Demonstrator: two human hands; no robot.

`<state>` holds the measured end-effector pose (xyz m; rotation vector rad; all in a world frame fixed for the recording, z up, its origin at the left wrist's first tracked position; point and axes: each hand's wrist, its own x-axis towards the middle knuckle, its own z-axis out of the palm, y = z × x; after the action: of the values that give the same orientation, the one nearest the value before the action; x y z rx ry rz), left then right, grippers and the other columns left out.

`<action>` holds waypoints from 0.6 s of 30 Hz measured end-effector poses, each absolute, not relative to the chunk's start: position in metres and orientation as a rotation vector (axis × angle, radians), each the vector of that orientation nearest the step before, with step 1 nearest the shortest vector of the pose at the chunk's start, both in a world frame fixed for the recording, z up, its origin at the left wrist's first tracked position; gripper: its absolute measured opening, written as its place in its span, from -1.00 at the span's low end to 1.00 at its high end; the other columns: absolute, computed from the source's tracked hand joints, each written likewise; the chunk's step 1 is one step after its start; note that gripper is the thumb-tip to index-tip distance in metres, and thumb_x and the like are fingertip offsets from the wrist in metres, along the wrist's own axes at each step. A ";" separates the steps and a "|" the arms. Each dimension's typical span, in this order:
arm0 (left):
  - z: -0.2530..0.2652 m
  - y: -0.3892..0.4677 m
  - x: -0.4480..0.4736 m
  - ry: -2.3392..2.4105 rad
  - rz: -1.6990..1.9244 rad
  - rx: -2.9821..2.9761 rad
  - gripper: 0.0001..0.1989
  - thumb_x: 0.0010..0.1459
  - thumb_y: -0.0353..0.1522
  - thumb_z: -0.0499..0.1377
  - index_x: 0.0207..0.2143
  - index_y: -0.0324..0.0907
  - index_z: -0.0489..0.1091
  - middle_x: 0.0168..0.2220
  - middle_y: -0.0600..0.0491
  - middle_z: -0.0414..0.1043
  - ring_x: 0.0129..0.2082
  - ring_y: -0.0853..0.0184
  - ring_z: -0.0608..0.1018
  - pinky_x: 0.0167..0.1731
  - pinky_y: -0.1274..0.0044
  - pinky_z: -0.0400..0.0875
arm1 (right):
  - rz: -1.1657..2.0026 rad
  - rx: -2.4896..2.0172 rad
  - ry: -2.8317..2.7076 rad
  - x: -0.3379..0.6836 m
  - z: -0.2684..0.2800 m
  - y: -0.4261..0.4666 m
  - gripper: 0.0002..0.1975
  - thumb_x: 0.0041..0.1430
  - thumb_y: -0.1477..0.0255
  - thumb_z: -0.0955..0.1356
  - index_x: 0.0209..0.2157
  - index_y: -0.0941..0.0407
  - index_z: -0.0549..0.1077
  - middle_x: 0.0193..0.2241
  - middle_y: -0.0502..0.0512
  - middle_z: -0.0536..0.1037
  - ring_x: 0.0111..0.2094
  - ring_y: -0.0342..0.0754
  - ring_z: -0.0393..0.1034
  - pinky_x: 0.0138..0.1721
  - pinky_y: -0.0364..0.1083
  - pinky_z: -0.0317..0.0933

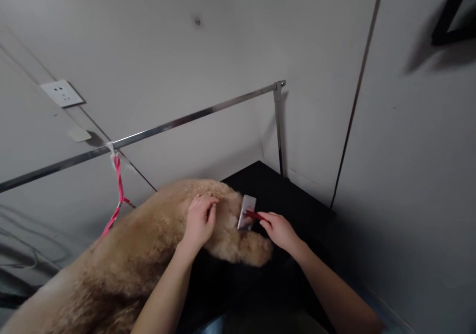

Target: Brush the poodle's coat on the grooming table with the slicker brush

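A dog (148, 230) with curly light-brown fur stands at the lower left, its rump toward the middle of the view. Against the fur of its hindquarters lies my left hand (201, 220), fingers bent and thumb close beside them, closed on the fur; the fingertips are partly hidden. My right hand (280, 230) is wrapped around the red handle of a slicker brush (247, 211). The brush's flat, pale back faces me, and its head is against the fur at the dog's rear, just above a hind leg (255, 249). The bristles are out of sight.
Under the dog is a black table (293, 200) set in a corner of pale walls. A metal bar (178, 123) on a post (278, 131) crosses behind the dog. From it hangs a pink loop (119, 183) reaching the dog. A wall socket (62, 93) is at left.
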<state>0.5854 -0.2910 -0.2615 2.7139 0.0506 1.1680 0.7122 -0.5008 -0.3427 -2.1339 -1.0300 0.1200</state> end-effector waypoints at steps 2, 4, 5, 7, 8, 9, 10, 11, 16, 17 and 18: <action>-0.254 -0.296 0.596 -0.045 1.018 2.788 -0.80 0.23 -0.41 0.05 -0.23 -0.11 0.48 -0.22 -0.01 0.57 -0.13 0.17 0.54 0.13 0.19 0.19 | 0.092 -2.236 -0.970 0.713 -0.345 -0.511 -0.66 0.27 0.41 0.24 0.01 0.07 0.51 -0.16 0.16 0.57 -0.15 0.05 0.48 -0.13 -0.04 0.29; -0.246 -0.300 0.608 -0.079 0.934 2.823 -0.75 0.27 -0.37 0.01 -0.23 -0.13 0.50 -0.24 -0.04 0.56 -0.19 0.17 0.55 0.06 0.23 0.26 | 0.032 -2.186 -0.998 0.709 -0.339 -0.513 -0.66 0.29 0.38 0.23 0.04 0.03 0.49 -0.18 0.15 0.57 -0.16 0.03 0.47 -0.14 -0.06 0.28; -0.243 -0.302 0.614 -0.076 0.918 2.832 -0.71 0.29 -0.35 -0.02 -0.24 -0.14 0.51 -0.27 -0.06 0.56 -0.23 0.17 0.55 -0.02 0.27 0.32 | 0.013 -2.118 -1.036 0.706 -0.336 -0.510 -0.65 0.30 0.37 0.23 0.06 0.02 0.47 -0.16 0.13 0.57 -0.15 0.01 0.47 -0.11 -0.07 0.28; -0.238 -0.305 0.624 -0.098 0.850 2.890 -0.64 0.31 -0.32 -0.07 -0.26 -0.14 0.52 -0.32 -0.08 0.55 -0.30 0.16 0.55 -0.18 0.34 0.37 | 0.023 -1.994 -1.099 0.705 -0.336 -0.502 -0.64 0.30 0.39 0.22 0.08 0.01 0.45 -0.10 0.12 0.57 -0.09 -0.02 0.45 -0.06 -0.09 0.26; -0.238 -0.307 0.628 -0.139 0.790 2.945 -0.65 0.31 -0.29 -0.05 -0.28 -0.13 0.52 -0.34 -0.09 0.55 -0.32 0.15 0.55 -0.20 0.35 0.37 | 0.048 -1.979 -1.102 0.708 -0.342 -0.501 -0.63 0.30 0.41 0.22 0.08 0.02 0.45 -0.08 0.12 0.57 -0.07 -0.02 0.45 -0.04 -0.09 0.25; -0.240 -0.309 0.631 -0.197 0.723 3.009 -0.69 0.28 -0.25 0.01 -0.31 -0.12 0.52 -0.35 -0.10 0.55 -0.31 0.13 0.55 -0.18 0.33 0.36 | 0.076 -2.010 -1.080 0.713 -0.351 -0.502 -0.64 0.29 0.42 0.22 0.07 0.04 0.46 -0.08 0.13 0.57 -0.07 -0.01 0.45 -0.04 -0.08 0.25; -0.243 -0.312 0.633 -0.266 0.657 3.076 -0.75 0.21 -0.21 0.09 -0.34 -0.12 0.51 -0.36 -0.11 0.54 -0.29 0.10 0.55 -0.13 0.29 0.34 | 0.098 -2.079 -1.029 0.720 -0.363 -0.507 -0.64 0.28 0.43 0.22 0.04 0.05 0.48 -0.09 0.15 0.58 -0.07 0.01 0.46 -0.05 -0.07 0.25; -0.248 -0.315 0.634 -0.328 0.604 3.137 -0.80 0.14 -0.21 0.17 -0.38 -0.13 0.50 -0.37 -0.13 0.53 -0.26 0.05 0.54 -0.07 0.24 0.31 | 0.124 -2.170 -0.953 0.728 -0.376 -0.516 -0.66 0.28 0.43 0.22 0.01 0.07 0.50 -0.12 0.17 0.59 -0.10 0.03 0.47 -0.08 -0.04 0.26; -0.270 -0.328 0.633 -0.326 0.498 3.121 -0.82 0.04 -0.45 0.15 -0.60 -0.15 0.36 -0.52 -0.14 0.45 -0.37 0.09 0.51 -0.10 0.21 0.30 | 0.356 -2.157 -0.713 0.746 -0.414 -0.555 -0.70 0.27 0.43 0.18 -0.17 0.13 0.53 -0.34 0.16 0.60 -0.31 0.00 0.49 -0.31 -0.10 0.27; -0.270 -0.328 0.630 -0.267 0.516 2.997 -0.79 0.07 -0.42 0.12 -0.62 -0.14 0.34 -0.54 -0.11 0.43 -0.42 0.14 0.49 -0.15 0.25 0.33 | 0.417 -2.014 -0.734 0.742 -0.411 -0.551 -0.69 0.28 0.42 0.17 -0.16 0.15 0.50 -0.38 0.13 0.58 -0.37 -0.04 0.47 -0.36 -0.12 0.26; -0.269 -0.328 0.625 -0.188 0.562 2.819 -0.76 0.12 -0.37 0.10 -0.61 -0.13 0.34 -0.56 -0.07 0.41 -0.45 0.18 0.48 -0.19 0.29 0.35 | 0.472 -1.863 -0.758 0.734 -0.405 -0.542 -0.69 0.29 0.41 0.16 -0.13 0.16 0.47 -0.40 0.10 0.57 -0.42 -0.07 0.45 -0.41 -0.15 0.25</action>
<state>0.6253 -0.3275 -0.2688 2.8190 -0.1879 0.5619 0.7341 -0.5418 -0.4048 -1.8634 -0.7582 0.4716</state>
